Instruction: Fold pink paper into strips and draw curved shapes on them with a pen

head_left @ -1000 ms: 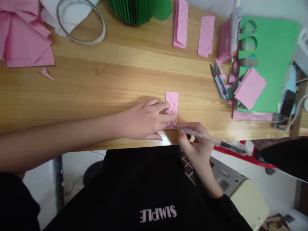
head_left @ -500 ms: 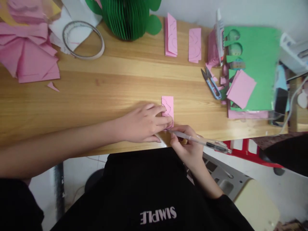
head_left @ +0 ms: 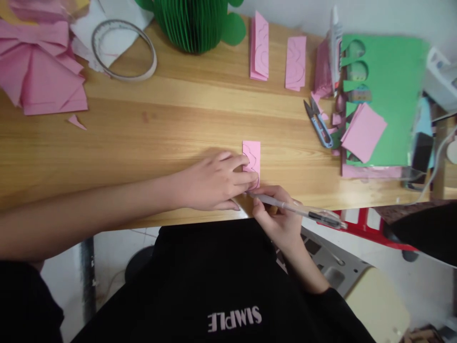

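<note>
A small pink paper strip (head_left: 253, 148) with a wavy dark outline lies near the table's front edge. My left hand (head_left: 221, 183) rests flat on its lower left part, fingers spread, hiding some of the outline. In my right hand (head_left: 280, 216) is a pen (head_left: 303, 211) with a clear barrel, gripped between thumb and fingers. The pen's tip meets the paper's lower edge, just beside my left fingertips. Farther back are a folded pink paper (head_left: 260, 50) and another pink piece (head_left: 295, 63), both with similar wavy outlines.
Blue thread snips (head_left: 319, 125) lie at the right among pink scraps, near a stack of pink cards (head_left: 364, 133) on green paper (head_left: 403, 105). A tape roll (head_left: 152, 69), a green pleated paper ornament (head_left: 191, 24) and folded pink paper (head_left: 53, 81) lie toward the back left.
The view has shifted slightly, so the table things sit a little differently in it. Both hands keep nearly the same pose, with the pen tip still at the paper's lower edge.
</note>
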`<state>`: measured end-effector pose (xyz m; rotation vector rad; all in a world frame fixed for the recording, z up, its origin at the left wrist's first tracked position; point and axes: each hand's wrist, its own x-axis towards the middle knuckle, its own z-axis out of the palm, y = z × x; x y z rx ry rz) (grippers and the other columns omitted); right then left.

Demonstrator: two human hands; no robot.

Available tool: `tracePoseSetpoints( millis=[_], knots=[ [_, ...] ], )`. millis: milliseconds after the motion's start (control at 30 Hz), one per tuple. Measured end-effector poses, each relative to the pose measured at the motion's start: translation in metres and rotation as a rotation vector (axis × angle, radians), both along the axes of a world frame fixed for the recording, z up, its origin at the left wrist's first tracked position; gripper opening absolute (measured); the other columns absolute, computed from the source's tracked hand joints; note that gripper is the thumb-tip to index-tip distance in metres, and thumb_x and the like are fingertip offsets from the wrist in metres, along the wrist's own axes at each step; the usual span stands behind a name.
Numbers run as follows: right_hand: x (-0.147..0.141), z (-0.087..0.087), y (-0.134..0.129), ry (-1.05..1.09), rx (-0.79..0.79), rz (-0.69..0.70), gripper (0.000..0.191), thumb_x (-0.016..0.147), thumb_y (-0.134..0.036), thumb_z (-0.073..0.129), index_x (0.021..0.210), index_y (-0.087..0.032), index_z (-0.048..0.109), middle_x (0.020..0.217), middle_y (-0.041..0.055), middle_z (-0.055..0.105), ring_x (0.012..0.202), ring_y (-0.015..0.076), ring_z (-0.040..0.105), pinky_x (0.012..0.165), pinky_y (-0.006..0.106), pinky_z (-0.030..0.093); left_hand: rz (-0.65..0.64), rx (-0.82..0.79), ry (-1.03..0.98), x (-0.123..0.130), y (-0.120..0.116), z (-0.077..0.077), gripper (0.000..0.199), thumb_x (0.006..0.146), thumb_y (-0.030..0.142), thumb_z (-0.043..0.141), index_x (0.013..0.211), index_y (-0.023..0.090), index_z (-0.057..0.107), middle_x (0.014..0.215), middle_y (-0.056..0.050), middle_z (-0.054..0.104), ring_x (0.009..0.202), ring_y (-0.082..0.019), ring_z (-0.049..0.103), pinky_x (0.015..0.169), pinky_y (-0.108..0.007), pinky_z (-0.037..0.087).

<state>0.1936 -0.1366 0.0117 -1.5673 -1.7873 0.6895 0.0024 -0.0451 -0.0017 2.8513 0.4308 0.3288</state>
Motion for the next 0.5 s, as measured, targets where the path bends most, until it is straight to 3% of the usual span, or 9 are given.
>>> tracePoseSetpoints(
  millis=[200, 500],
  knots=[
    [-0.0006, 0.0005, -0.0003, -0.026, 0.020, 0.030, 0.008, 0.085, -0.019, 0.062, 0.092, -0.020, 0.064, 0.081, 0.0005, 0.076, 0.048, 0.0076, 0.059, 0.043, 0.019, 0.047, 0.006, -0.005, 0.005, 0.0003, 0.0000, -0.0003, 0.047, 0.088, 0.050, 0.066, 0.122, 0.018, 0.060, 0.126, -0.004, 0.067, 0.121, -0.029, 0.051, 0.093, -0.039, 0.036],
    [0.0005, 0.0008, -0.0007, -0.009, 0.009, 0.018, 0.010, 0.084, -0.019, 0.064, 0.093, -0.020, 0.065, 0.079, 0.0000, 0.075, 0.060, 0.0111, 0.068, 0.053, 0.021, 0.055, 0.006, 0.003, 0.016, 0.0002, 0.0001, -0.0008, 0.048, 0.087, 0.051, 0.066, 0.123, 0.018, 0.060, 0.127, -0.004, 0.067, 0.120, -0.028, 0.051, 0.093, -0.039, 0.036]
  ],
)
